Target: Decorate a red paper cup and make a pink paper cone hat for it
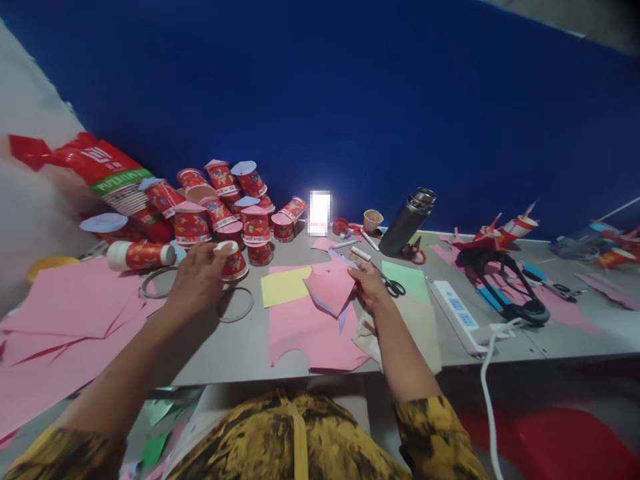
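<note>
My left hand (pixel 199 277) is at the left of the table, its fingers curled against a red patterned paper cup (pixel 236 265) that stands upside down. The palm side is hidden, and only part of the cup shows past the fingers. In my right hand (pixel 369 283), pinched between thumb and fingers, is a cut piece of pink paper (pixel 331 285) with blue-grey edges showing. Below it lie a larger pink sheet (pixel 295 333) and a yellow sheet (pixel 285 287). Black-handled scissors (pixel 395 287) lie just beyond my right wrist, on a green sheet (pixel 413 280).
Red paper cups with pink and blue paper tops (pixel 215 200) are piled at back left. Pink sheets (pixel 65 300) cover the left side. A dark flask (pixel 407 223), a power strip (pixel 457 317) with white cable and a black headset-like frame (pixel 505 287) stand rightward. Tape rings (pixel 235 319) lie near my left hand.
</note>
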Motion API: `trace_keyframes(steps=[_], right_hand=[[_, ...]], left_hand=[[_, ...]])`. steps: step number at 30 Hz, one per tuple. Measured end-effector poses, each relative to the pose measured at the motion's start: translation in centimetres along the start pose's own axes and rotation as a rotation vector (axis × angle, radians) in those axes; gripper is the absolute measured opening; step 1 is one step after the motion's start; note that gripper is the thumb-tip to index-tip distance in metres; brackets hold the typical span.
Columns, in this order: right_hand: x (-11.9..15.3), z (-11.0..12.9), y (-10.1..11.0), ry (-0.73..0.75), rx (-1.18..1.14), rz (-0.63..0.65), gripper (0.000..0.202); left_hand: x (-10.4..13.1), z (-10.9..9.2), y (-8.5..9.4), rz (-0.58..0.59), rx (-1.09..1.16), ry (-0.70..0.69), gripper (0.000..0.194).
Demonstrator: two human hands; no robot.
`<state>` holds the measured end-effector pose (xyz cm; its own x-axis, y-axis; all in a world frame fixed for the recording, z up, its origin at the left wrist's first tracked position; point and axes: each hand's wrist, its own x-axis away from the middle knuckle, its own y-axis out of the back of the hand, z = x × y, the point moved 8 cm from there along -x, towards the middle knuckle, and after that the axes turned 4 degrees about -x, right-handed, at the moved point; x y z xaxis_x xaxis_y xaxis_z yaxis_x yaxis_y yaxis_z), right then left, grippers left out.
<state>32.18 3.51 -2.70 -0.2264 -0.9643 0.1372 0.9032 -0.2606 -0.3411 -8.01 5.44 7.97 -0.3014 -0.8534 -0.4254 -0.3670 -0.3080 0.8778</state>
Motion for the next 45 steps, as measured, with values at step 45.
trace_keyframes(steps=[45], right_hand=[[0.7, 0.7, 0.5, 0.117, 0.295, -0.183, 0.028]], left_hand=[[5.1, -8.4, -8.1, 0.460, -0.143, -0.201, 0.025]])
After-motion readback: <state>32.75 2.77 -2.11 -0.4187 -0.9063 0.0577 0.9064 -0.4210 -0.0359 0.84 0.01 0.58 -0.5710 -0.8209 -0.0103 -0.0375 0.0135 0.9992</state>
